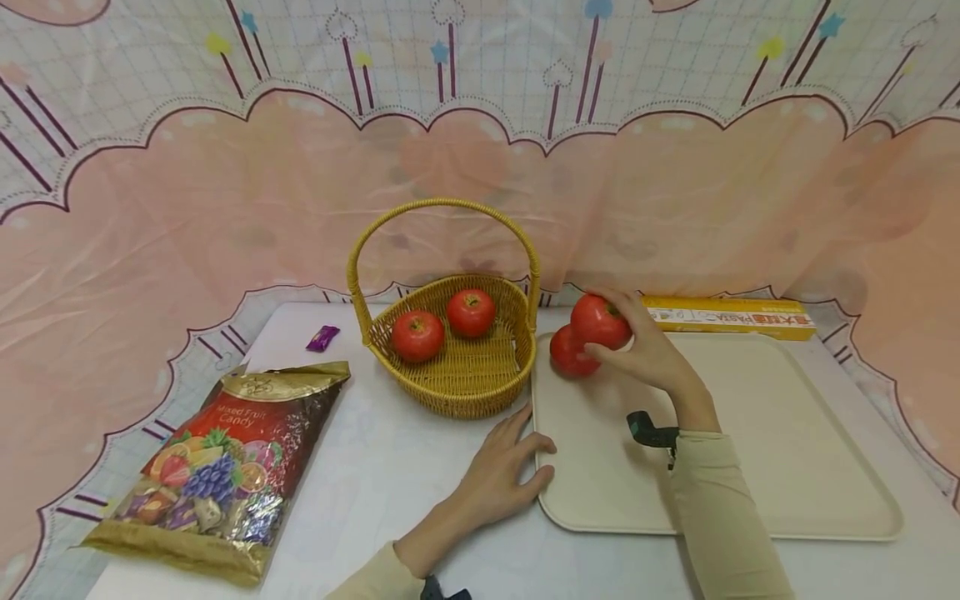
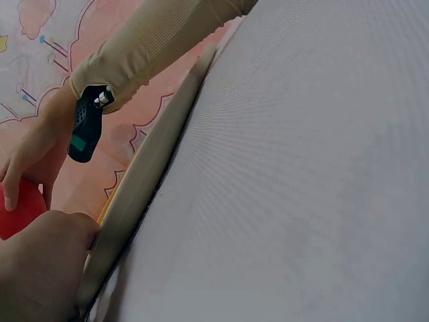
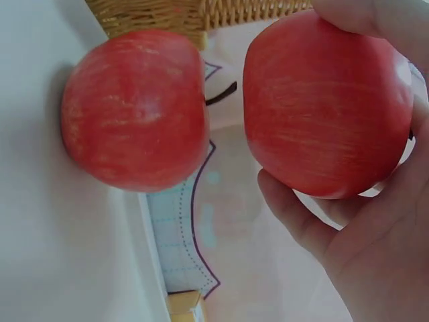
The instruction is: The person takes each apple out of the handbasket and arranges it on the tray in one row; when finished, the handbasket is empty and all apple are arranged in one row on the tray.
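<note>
My right hand (image 1: pixel 656 358) grips a red apple (image 1: pixel 600 322) with thumb and fingers around its sides, above the tray's far left corner. Just below it another red apple (image 1: pixel 570 354) sits on the beige tray (image 1: pixel 780 450). In the right wrist view the held apple (image 3: pixel 328 107) is beside the resting apple (image 3: pixel 141 111), whose dark stem shows; a narrow gap parts them. My left hand (image 1: pixel 502 471) rests at the tray's left edge, fingers spread and touching the rim. Left of the tray stands a golden wicker basket (image 1: pixel 465 404) holding two apples (image 1: pixel 417 337).
The basket's tall arched handle (image 1: pixel 442 202) rises above it. A yellow pasta box (image 1: pixel 735 318) lies behind the tray. At left lie a mixed fruit candy bag (image 1: pixel 217 467) and a small purple candy (image 1: pixel 322 337). A patterned curtain (image 1: pixel 480 167) hangs behind the table.
</note>
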Action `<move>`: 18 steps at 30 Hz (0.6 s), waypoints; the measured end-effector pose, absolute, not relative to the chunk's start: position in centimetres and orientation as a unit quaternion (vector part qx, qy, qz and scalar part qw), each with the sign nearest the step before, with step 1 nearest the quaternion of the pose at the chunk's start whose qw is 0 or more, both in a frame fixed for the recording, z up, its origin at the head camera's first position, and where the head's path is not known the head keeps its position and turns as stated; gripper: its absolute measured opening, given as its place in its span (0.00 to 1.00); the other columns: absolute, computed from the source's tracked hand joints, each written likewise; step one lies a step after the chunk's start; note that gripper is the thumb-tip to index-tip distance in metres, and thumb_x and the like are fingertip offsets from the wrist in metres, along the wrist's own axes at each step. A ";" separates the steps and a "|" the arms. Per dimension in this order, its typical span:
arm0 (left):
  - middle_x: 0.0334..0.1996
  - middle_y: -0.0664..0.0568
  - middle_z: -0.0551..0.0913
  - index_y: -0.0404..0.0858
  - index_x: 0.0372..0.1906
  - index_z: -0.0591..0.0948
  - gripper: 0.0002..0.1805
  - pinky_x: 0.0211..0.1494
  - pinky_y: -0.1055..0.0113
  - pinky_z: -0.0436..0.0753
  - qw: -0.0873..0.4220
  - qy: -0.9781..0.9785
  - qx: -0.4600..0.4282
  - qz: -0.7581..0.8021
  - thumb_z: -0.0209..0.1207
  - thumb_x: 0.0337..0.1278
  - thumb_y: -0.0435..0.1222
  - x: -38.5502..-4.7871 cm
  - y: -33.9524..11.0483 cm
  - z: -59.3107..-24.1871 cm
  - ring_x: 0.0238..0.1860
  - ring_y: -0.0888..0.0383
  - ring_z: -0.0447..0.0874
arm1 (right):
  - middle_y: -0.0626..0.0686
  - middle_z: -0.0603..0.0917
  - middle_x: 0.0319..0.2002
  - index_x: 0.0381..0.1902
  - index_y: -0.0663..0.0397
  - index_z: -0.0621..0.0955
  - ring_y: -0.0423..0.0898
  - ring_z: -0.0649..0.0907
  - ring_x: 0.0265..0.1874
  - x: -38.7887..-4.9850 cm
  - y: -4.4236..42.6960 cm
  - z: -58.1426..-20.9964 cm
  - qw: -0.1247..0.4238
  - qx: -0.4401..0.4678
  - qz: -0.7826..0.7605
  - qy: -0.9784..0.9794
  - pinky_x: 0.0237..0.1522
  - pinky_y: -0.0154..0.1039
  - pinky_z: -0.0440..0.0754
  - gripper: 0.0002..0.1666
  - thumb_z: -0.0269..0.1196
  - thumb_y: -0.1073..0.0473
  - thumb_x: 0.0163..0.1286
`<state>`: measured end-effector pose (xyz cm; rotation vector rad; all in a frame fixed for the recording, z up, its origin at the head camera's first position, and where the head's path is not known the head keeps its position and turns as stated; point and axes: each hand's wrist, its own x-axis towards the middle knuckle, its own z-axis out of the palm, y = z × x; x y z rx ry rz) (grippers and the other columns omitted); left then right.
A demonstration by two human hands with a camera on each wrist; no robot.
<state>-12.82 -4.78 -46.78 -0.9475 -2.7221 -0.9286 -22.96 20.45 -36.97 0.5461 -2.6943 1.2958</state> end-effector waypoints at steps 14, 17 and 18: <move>0.71 0.41 0.59 0.51 0.46 0.78 0.11 0.73 0.48 0.59 0.050 -0.893 -0.318 -0.314 0.56 0.59 0.45 -12.8 -4.9 -46.8 0.73 0.45 0.55 | 0.53 0.57 0.69 0.67 0.25 0.60 0.59 0.68 0.61 -23.2 22.2 -37.4 0.023 0.160 0.401 -0.902 0.56 0.67 0.71 0.44 0.68 0.48 0.57; 0.72 0.42 0.58 0.52 0.47 0.77 0.11 0.74 0.49 0.58 0.045 -0.894 -0.317 -0.313 0.56 0.60 0.46 -12.8 -4.9 -46.8 0.74 0.46 0.54 | 0.53 0.55 0.71 0.68 0.23 0.59 0.60 0.66 0.63 -23.2 22.5 -37.6 0.009 0.149 0.398 -0.905 0.56 0.67 0.71 0.44 0.68 0.49 0.58; 0.72 0.42 0.58 0.52 0.47 0.77 0.11 0.74 0.49 0.58 0.043 -0.895 -0.316 -0.312 0.55 0.60 0.46 -12.8 -4.9 -46.8 0.74 0.46 0.54 | 0.52 0.55 0.71 0.67 0.22 0.58 0.59 0.65 0.63 -23.2 22.6 -37.7 0.007 0.146 0.399 -0.905 0.56 0.67 0.72 0.44 0.68 0.49 0.58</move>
